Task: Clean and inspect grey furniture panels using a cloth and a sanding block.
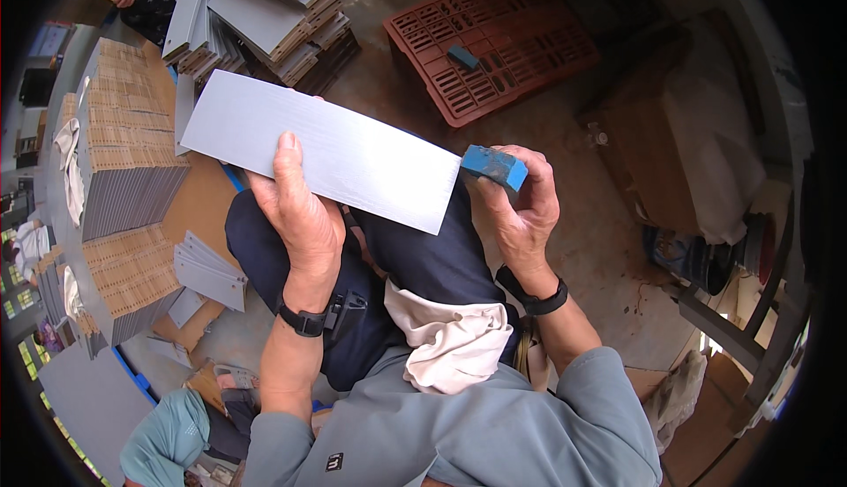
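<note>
One grey panel (326, 147), apparently in progress, gripped over the knees by fingers of the left hand (304, 213); at its right end, a blue block (492, 166) pinched by fingers of the right hand (529, 218); left of it, crowding close, stacked panels (132, 125), finished or not I cannot tell; beyond it, one slatted red-brown crate (455, 119).

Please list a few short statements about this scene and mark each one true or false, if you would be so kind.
1. The left hand holds a grey panel. True.
2. The right hand is empty. False: it holds a blue block.
3. Another block lies on the red crate. True.
4. The lap cloth is black. False: it is off-white.
5. Each wrist wears a black band. True.
</note>
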A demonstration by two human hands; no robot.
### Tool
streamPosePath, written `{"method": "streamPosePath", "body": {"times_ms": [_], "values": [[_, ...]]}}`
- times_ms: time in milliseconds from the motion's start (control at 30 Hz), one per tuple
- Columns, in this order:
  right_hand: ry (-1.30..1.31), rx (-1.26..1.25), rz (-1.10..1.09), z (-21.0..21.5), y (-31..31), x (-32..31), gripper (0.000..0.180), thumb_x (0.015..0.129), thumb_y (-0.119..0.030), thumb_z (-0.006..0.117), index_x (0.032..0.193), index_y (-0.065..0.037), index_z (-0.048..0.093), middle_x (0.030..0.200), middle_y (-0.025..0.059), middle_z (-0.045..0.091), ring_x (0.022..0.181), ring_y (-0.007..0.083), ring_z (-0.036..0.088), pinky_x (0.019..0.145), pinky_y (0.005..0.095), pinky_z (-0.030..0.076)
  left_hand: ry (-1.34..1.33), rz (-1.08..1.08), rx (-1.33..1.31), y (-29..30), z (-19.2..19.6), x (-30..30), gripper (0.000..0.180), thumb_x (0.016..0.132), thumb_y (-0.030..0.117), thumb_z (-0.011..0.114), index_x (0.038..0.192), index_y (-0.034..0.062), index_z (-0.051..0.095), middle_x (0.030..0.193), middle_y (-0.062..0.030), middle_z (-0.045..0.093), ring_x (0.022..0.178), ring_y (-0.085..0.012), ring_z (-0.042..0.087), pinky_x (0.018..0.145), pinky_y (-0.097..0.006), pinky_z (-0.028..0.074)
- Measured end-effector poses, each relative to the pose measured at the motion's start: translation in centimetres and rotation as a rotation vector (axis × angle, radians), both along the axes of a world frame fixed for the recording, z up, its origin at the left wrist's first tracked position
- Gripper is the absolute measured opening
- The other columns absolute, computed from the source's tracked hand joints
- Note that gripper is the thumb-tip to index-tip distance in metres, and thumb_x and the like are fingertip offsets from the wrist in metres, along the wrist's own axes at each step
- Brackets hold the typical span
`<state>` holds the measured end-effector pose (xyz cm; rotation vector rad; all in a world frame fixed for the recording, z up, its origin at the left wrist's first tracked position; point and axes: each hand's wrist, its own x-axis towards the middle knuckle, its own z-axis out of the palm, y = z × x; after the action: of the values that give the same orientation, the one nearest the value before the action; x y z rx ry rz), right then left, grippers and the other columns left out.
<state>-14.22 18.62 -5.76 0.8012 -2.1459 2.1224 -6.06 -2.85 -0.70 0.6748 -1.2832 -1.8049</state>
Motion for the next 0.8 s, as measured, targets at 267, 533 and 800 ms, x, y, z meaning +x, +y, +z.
{"method": "streamPosePath", "body": {"times_ms": [267,533,800], "values": [[0.063,-0.022,-0.015,-0.20,0.00,0.02,0.043,0.084,0.003,0.080,0.122,-0.005,0.061,0.117,0.0115,0.067,0.109,0.0227,0.064,0.097,0.0345,0.051,-0.022,0.027,0.027,-0.01,-0.19,0.09,0.050,0.104,0.020,0.051,0.149,-0.0008,0.044,0.143,-0.0170,0.058,0.130,-0.0297,0.061,0.111,-0.046,0.050],[0.097,-0.014,-0.028,0.11,-0.09,0.27,0.043,0.084,0.002,0.081,0.122,-0.006,0.062,0.115,0.0114,0.068,0.107,0.0235,0.065,0.096,0.0344,0.052,-0.023,0.065,0.038,-0.31,-0.90,0.27,0.049,0.104,0.019,0.053,0.147,-0.0028,0.046,0.140,-0.0181,0.059,0.130,-0.0288,0.060,0.111,-0.044,0.049],[0.130,0.006,-0.083,-0.44,0.11,-0.20,0.045,0.084,0.002,0.081,0.123,-0.006,0.061,0.116,0.0120,0.069,0.108,0.0249,0.066,0.094,0.0360,0.053,-0.016,0.074,0.042,-0.20,-0.62,0.06,0.048,0.103,0.019,0.054,0.145,-0.0034,0.048,0.135,-0.0193,0.062,0.128,-0.0274,0.061,0.110,-0.043,0.049]]}}
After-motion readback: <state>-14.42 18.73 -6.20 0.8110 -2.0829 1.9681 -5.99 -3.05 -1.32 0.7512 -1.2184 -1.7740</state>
